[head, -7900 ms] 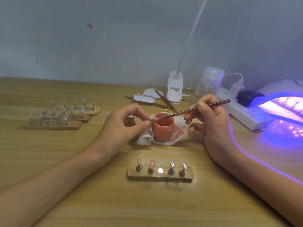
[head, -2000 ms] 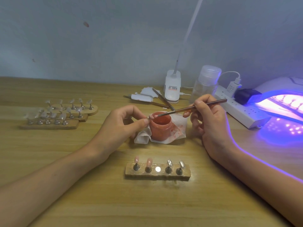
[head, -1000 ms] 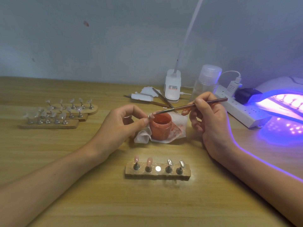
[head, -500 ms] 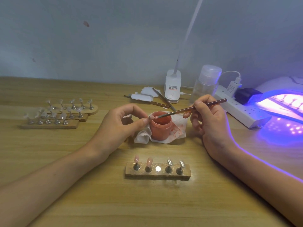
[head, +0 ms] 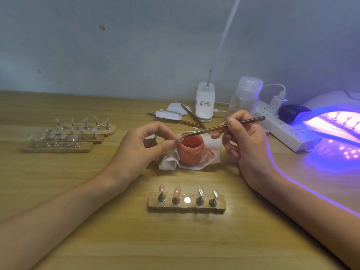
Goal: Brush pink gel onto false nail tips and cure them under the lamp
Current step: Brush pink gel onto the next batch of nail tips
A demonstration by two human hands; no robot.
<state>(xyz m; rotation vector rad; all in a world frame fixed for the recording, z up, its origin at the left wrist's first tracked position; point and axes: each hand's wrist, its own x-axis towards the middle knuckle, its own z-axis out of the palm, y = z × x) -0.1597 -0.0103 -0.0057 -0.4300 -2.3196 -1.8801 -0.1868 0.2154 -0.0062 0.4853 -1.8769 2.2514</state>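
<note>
The left hand pinches a nail tip just above the left rim of the open jar of pink gel, which stands on a tissue on the table. The right hand grips a brush, its bristles touching the tip. Near the person, a holder carries four tips; the lamp glows at far right.

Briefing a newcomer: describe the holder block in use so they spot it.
On the wooden table, nearer than the pink gel jar, lies a short wooden block. Unlike the blocks at far left, it holds two pink tips and a bare disc.
</note>
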